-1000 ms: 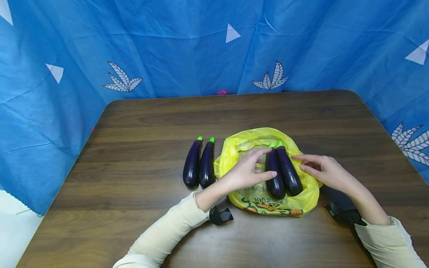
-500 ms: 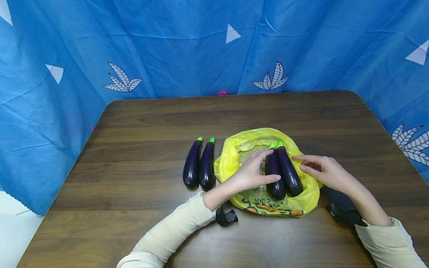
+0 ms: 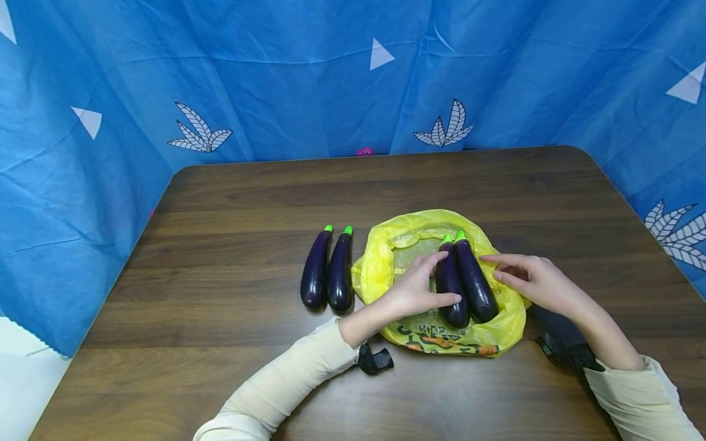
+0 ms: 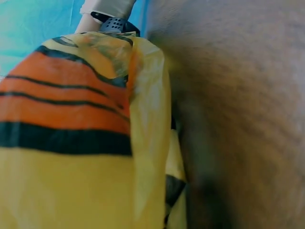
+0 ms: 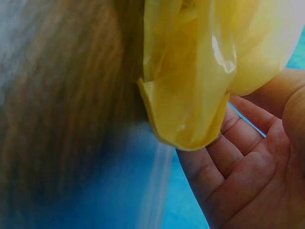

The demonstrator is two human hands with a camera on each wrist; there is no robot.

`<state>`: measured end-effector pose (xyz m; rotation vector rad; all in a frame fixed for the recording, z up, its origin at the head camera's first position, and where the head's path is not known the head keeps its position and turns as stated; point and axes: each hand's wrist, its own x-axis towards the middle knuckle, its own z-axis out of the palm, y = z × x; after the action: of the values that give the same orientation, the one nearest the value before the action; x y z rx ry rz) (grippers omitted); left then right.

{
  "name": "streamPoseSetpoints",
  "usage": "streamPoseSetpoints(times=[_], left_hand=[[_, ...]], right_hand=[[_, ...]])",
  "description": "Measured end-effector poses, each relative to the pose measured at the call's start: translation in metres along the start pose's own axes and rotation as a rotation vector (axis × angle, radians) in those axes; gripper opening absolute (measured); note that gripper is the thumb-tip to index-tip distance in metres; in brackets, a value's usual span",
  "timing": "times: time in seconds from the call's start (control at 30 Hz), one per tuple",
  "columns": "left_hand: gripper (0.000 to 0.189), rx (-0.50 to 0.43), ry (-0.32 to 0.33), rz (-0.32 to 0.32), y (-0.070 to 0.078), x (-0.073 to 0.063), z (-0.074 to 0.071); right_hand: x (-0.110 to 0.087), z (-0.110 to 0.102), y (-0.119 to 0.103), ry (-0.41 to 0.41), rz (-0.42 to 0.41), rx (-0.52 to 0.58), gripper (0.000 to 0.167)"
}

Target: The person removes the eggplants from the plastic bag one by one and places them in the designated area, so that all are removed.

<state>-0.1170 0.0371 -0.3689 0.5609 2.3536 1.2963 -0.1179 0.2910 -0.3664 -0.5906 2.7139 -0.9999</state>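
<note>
Over the crinkled yellow plastic bag (image 3: 375, 263), the spread left hand (image 3: 413, 294) has edged rightward against the left of two long, glossy purple eggplants (image 3: 449, 275) inside, while the right hand (image 3: 532, 282) pinches the bag's right side, seemingly steadying it for that contact.

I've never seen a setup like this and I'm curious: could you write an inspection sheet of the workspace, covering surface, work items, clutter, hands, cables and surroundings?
Surface: brown wood-grain table.
Job's things: yellow bag, open, holding two eggplants; two more eggplants lie on the table to its left.
Clutter: nothing seen.
Hands: left hand, fingers spread over the left bagged eggplant, grip unclear; right hand, fingers pinching the bag's right rim.
Cables: nothing seen.
Surroundings: blue printed cloth behind and beside the table; white patch at lower left.
</note>
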Motion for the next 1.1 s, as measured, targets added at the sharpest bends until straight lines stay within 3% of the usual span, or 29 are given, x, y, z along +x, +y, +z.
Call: streamPoseSetpoints(times=[0.3, 1.1], left_hand=[[0.077, -0.059, 0.031, 0.012, -0.0008, 0.0000, 0.0071], [0.072, -0.132, 0.069, 0.054, -0.0025, 0.0011, 0.0081]], right_hand=[[-0.0009, -0.0011, 0.0015, 0.001, -0.007, 0.005, 0.033], [0.0008, 0.0008, 0.0020, 0.019, -0.034, -0.014, 0.032]])
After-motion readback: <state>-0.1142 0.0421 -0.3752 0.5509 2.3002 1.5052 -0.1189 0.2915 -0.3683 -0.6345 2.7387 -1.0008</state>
